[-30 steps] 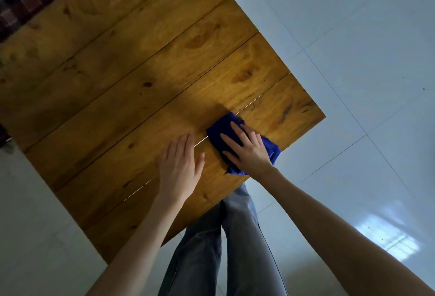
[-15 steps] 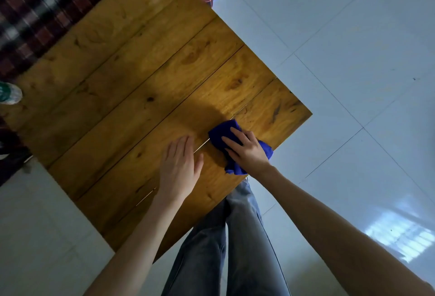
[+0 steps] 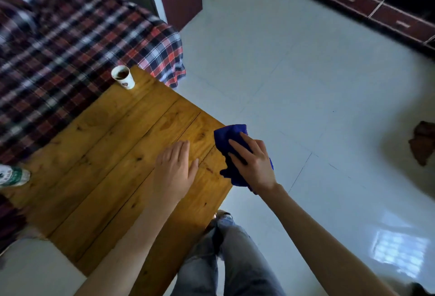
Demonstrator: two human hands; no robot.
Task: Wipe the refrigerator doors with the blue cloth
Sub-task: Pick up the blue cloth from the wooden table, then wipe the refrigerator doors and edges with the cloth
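The blue cloth (image 3: 229, 136) sits bunched at the table (image 3: 117, 154) corner, mid-frame. My right hand (image 3: 255, 166) grips it, fingers (image 3: 239, 147) over the top, ready to carry it, I think. My left hand (image 3: 175, 173) lies flat on the wood, fingers together, steadying me.

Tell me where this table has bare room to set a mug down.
Bare: the middle planks of the table, between the cup at the far corner, the bottle at the left edge and the left hand. Crowded: the right corner, with the right hand on the cloth.
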